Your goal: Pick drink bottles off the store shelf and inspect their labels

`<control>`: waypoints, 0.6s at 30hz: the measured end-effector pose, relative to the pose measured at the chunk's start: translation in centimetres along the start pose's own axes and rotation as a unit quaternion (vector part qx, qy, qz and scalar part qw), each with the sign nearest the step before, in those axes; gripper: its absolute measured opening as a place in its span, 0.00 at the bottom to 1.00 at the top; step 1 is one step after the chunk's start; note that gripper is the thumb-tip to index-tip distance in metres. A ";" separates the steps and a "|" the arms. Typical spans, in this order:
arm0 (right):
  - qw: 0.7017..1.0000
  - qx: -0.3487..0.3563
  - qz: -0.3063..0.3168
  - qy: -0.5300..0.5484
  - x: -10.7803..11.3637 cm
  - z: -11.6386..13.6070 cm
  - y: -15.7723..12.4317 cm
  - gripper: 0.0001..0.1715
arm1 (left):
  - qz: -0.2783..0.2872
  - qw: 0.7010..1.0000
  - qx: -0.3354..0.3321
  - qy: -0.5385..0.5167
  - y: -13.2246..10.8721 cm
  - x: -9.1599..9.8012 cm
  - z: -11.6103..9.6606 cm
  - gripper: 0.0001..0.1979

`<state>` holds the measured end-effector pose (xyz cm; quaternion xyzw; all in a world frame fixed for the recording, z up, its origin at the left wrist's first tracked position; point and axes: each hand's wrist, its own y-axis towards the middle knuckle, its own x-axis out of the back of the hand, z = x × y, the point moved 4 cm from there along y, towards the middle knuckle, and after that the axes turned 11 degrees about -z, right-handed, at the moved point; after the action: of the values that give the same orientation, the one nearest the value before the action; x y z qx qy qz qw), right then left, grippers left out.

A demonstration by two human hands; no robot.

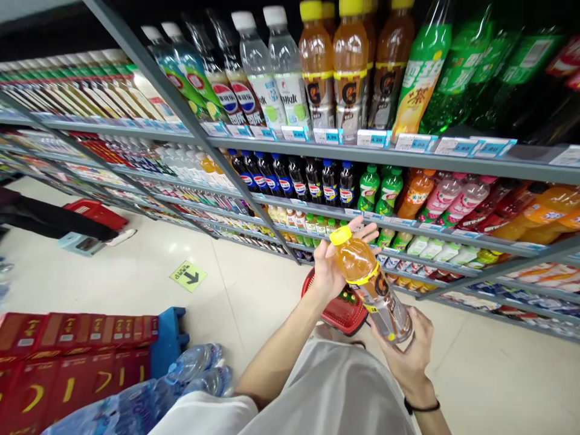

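The tilted bottle [375,284] sits between both hands' fingers: the right hand [411,350] clamps its base, presumably bearing the weight, while the left hand [328,270] spreads its fingers apart beside the yellow cap [341,235], perhaps for steadying.

"What is seen on the floor [258,278]?"
"A green arrow sign [188,276] is placed there."
"And at the lower left?"
"Red cartons [81,370] are stacked beside blue-tinted bottled water [156,396]."
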<state>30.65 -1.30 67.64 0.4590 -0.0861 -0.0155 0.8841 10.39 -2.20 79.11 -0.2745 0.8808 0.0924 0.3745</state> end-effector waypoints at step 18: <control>0.397 -0.836 0.293 0.240 -5.9 -6.1 -11.0 0.41 | -0.048 0.801 0.081 0.591 -3.6 10.6 -1.4 0.31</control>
<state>26.41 -2.08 54.41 -0.5787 0.0563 0.2908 0.7599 5.52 -10.11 72.70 -0.2861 0.9213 -0.1774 -0.1945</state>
